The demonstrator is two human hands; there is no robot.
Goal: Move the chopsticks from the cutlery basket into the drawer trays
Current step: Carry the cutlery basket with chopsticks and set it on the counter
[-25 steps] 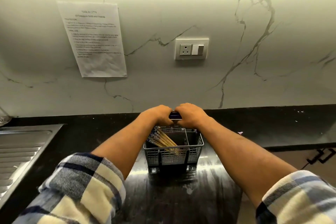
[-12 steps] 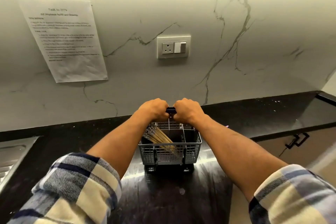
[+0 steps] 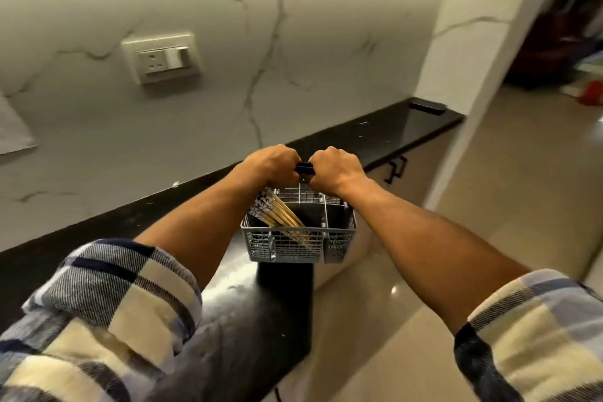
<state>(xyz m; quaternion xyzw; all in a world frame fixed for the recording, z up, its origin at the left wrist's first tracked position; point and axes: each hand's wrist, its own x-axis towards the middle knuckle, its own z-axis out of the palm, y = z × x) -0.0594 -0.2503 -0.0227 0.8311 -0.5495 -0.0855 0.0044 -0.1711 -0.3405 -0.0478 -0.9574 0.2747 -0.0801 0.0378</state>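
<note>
A grey plastic cutlery basket (image 3: 295,243) hangs in the air over the right end of the black counter (image 3: 235,313). Its dark blue handle (image 3: 304,168) is gripped by both fists: my left hand (image 3: 272,166) on the left part, my right hand (image 3: 336,171) on the right part. A bundle of wooden chopsticks (image 3: 280,217) with blue-and-white patterned tops leans to the left in the basket's left compartment. The right compartments look empty. No drawer or tray shows in the head view.
A marble backsplash carries a socket and switch plate (image 3: 161,57). A lower black counter (image 3: 391,130) runs to the right with a dark flat object (image 3: 426,107) at its far end. Below it is a cabinet door with a black handle (image 3: 395,168). Beige floor tiles (image 3: 509,179) lie to the right.
The basket has been lifted off the counter and carried to the right, both hands still on its handle. The view has swung right, so the sink and the paper sheet have left the frame.
</note>
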